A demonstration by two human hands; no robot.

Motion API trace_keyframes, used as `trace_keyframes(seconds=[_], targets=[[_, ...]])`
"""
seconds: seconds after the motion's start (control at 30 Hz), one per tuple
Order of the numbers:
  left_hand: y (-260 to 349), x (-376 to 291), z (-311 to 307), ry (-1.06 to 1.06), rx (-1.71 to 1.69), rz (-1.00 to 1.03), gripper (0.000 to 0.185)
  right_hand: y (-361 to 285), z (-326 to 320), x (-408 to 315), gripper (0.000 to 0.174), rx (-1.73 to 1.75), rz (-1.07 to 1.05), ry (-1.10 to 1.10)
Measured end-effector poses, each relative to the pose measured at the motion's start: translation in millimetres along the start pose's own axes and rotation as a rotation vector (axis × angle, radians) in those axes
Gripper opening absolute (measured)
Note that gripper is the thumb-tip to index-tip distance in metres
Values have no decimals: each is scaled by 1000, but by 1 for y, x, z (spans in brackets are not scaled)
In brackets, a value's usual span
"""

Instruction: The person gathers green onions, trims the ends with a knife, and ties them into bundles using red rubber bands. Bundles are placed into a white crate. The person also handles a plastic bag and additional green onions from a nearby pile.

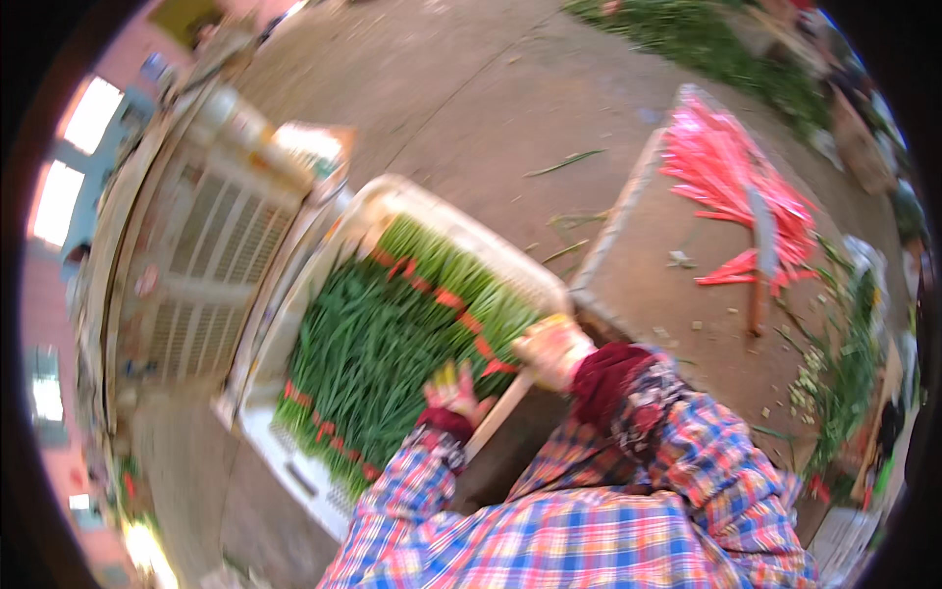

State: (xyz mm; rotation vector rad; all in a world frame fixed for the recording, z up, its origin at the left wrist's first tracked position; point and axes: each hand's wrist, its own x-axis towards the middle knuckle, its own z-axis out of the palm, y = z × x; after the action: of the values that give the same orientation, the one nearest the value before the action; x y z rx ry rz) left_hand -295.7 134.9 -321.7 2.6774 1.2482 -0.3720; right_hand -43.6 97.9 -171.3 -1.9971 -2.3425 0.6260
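A white plastic crate (471, 224) stands in front of me, packed with bundles of green chives (368, 335). Red ties (449, 298) band the bundles near their pale stem ends, which face two opposite sides of the crate. My left hand (452, 394) rests on the dark leaves by the near rim, fingers spread and holding nothing. At the right corner of the crate, my right hand (556, 350) lies over the rim with its fingers bent inward by the stems. Blur hides whether it grips the rim or a bundle.
On a low board (647, 258) to my right lie pink plastic strips (725, 162) and a knife (764, 243). Leaf scraps (846, 383) litter its right edge. Stacked crates (213, 258) stand at the left. More greens (699, 44) cover the floor (456, 81) at the far right.
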Motion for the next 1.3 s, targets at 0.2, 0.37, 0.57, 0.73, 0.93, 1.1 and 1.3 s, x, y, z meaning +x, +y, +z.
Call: trace_keyframes(seconds=[0.2, 0.37, 0.57, 0.73, 0.93, 1.1, 1.3], targets=[[-18, -3, -40, -91, -148, -9, 91, 6, -27, -88, 23, 420, -138, 712], [40, 7, -113, 402, -758, 143, 58, 60, -24, -199, 22, 566, 216, 868], [192, 22, -191, 243, -1076, 522, 44, 127, 33, -309, 17, 1041, 800, 1083], [294, 67, -203, 283, -732, 835, 39, 183, 39, -366, 10, 1157, 981, 1192], [375, 146, -177, 209, 7, 859, 45, 267, 6, -379, 12, 1705, 1058, 1431], [400, 195, -162, 349, -56, 858, 37, 351, -11, -364, 18, 1813, 1096, 1411], [413, 221, -178, 387, -97, 661, 37, 416, 3, -324, 37, 1439, 1407, 1621]])
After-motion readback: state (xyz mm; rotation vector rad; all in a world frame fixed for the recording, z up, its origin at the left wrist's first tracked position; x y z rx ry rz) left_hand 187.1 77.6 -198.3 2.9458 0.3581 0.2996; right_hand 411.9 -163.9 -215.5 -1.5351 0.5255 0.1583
